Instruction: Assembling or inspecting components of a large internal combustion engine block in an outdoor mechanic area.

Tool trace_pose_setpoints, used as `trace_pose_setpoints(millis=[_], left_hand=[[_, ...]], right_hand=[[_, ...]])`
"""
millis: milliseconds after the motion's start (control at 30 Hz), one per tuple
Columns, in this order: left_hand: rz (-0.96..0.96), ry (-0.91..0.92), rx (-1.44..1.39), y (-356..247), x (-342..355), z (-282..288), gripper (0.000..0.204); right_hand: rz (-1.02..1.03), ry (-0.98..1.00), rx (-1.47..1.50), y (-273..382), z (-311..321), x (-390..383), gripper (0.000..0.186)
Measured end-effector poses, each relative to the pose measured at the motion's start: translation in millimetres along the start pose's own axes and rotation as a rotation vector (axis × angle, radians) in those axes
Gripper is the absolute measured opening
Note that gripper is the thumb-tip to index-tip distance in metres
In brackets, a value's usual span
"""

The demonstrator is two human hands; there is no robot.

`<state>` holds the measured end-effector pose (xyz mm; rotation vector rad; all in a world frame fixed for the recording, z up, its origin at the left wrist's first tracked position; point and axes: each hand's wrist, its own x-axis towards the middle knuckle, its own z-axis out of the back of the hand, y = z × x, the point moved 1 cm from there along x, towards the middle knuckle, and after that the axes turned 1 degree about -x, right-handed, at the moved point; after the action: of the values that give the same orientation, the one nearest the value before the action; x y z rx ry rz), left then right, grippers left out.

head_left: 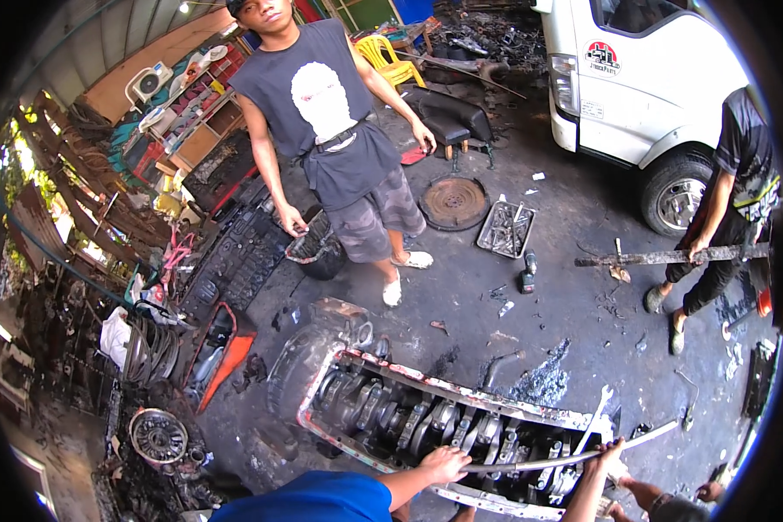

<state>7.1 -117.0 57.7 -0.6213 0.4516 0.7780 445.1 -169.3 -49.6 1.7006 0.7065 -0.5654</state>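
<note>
An engine block [322,380] lies with its underside up, the crankshaft [444,418] exposed inside a rim with red and pale residue. My left hand [444,465], below the blue sleeve, rests over the block's near side with fingers stretched out, beside the end of a long metal bar [652,434]. My right hand [611,454] is wrapped round that bar, which slants across the block's right part and past its end. A large silver wrench [598,409] leans across the right end of the block; its lower part is partly hidden by the bar.
A person [322,130] stands beyond the block; another [731,200] at right grips a long dark beam [652,257]. Someone's limbs show at lower right. A tool tray [506,229], power tool [528,273], round plate [454,202] and orange-red part [224,357] lie around. A white truck [661,78] stands behind.
</note>
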Motion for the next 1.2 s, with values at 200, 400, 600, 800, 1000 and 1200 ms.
trace_pose_setpoints(millis=[200,400,600,800,1000,1200], left_hand=[[-0.043,-0.018,0.008,-9,8,3,0.050],[0.045,-0.155,-0.036,4,-6,15,0.044],[-0.016,-0.173,0.056,-3,11,11,0.040],[0.022,-0.141,0.030,-9,11,9,0.039],[0.018,-0.126,0.032,-5,12,4,0.036],[-0.015,-0.090,0.069,-4,13,4,0.036]], right_hand=[[0.001,-0.078,-0.206,3,52,64,0.036],[0.122,0.034,-0.239,-23,-14,20,0.045],[-0.021,0.023,0.005,12,-34,-22,0.042],[0.237,-0.315,-0.386,6,-49,-24,0.044],[0.163,-0.070,-0.203,8,-44,-43,0.031],[0.042,0.169,-0.261,-12,-4,-75,0.027]])
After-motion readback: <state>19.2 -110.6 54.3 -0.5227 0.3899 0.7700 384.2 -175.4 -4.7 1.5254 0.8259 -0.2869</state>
